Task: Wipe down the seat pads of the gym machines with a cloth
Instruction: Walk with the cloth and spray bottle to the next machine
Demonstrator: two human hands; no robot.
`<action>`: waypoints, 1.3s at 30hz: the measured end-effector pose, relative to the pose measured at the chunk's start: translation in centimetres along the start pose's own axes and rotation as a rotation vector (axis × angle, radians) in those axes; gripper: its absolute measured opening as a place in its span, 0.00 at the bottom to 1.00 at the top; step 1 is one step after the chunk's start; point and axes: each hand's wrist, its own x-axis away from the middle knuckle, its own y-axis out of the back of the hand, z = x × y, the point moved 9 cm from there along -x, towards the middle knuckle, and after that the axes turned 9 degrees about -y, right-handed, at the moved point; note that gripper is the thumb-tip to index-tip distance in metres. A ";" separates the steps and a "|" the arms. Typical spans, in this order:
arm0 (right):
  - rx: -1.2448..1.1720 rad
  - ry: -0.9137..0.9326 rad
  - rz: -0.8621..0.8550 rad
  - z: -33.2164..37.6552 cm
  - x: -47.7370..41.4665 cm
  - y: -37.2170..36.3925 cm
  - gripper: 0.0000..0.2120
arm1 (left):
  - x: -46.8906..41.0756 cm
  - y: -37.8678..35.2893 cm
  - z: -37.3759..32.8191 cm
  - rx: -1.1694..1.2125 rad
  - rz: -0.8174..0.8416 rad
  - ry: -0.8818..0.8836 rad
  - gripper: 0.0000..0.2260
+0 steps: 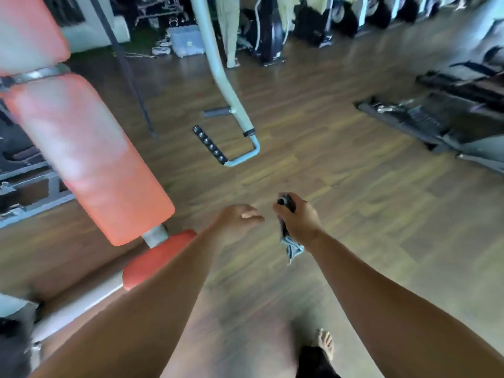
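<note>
The cloth [291,246] is gripped in a bunch by the right hand [298,216]. A blue-grey tail hangs below the fist, over the wooden floor [354,214] and well apart from any pad. A dark end shows above the fist; whether it is cloth or something else cannot be told. The cloth is judged to be carried gathered so that nothing trails on the way to a pad. The red seat pad [158,257] lies to the left, its right edge partly hidden behind the left forearm, and the long red back pad [90,165] rises beyond it. The left hand [236,221] is held empty, fingers relaxed and slightly spread, just beside the right hand. Both arms are stretched forward and down, nearly parallel. A grey machine handle [231,105] hangs farther off, and a bare foot [326,343] is seen near the bottom.
</note>
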 end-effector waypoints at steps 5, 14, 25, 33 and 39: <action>0.045 -0.030 -0.075 -2.7 -8.2 10.9 0.11 | -10.6 -6.9 -7.5 -0.217 0.163 -0.075 0.23; 0.090 -0.057 -0.079 -1.8 -24.5 23.8 0.06 | -28.2 -10.4 -15.6 -0.445 0.198 -0.111 0.23; 0.090 -0.011 -0.027 5.1 -48.2 23.0 0.05 | -51.6 -3.7 -15.5 -0.602 0.183 -0.087 0.20; 0.080 -0.012 0.033 10.3 -66.9 21.0 0.08 | -68.7 3.6 -16.0 -0.611 0.111 -0.043 0.18; 0.121 0.094 0.156 15.3 -82.5 19.0 0.05 | -81.4 8.3 -14.7 -0.570 0.035 0.046 0.21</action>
